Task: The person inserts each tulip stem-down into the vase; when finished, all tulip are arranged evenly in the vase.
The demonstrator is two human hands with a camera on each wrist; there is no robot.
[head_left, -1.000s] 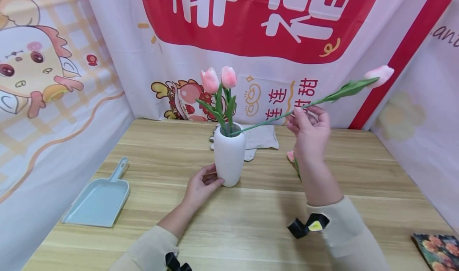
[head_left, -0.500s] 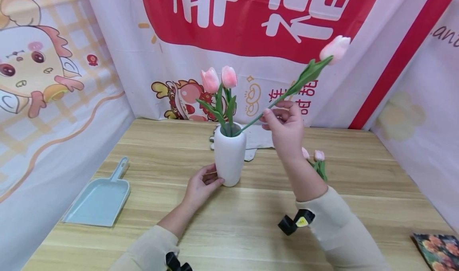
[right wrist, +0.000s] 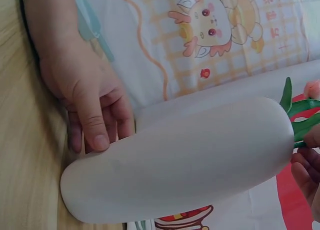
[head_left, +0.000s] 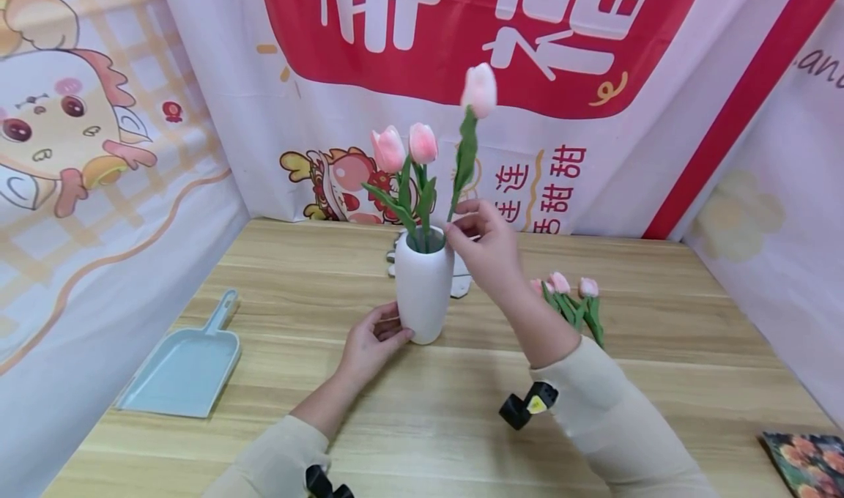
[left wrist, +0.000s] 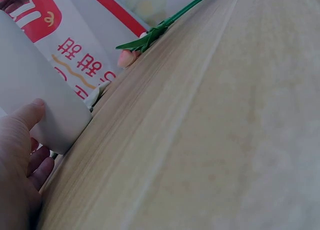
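Note:
A white vase (head_left: pixel 424 293) stands upright on the wooden table, with two pink tulips (head_left: pixel 423 143) rising from its mouth. My left hand (head_left: pixel 371 346) holds the vase low on its left side; the thumb lies on the front and the fingers reach behind, as the right wrist view (right wrist: pixel 92 98) also shows. At the vase's mouth, my right hand (head_left: pixel 489 255) pinches the green stem of another pink tulip (head_left: pixel 467 150), which stands nearly upright. The lower end of that stem is hidden by the hand and the vase rim.
Several more tulips (head_left: pixel 572 309) lie on the table behind my right forearm. White gloves (head_left: pixel 461 286) lie partly hidden behind the vase. A light blue dustpan (head_left: pixel 187 366) is at the left, and a flower-printed item (head_left: pixel 807 460) at the right front corner. Printed cloth (head_left: pixel 369 102) walls the table.
My right hand has moved left and slightly down toward the vase, swinging the tulip from a slant to nearly upright. The lying tulips have come into view. My left hand stays on the vase.

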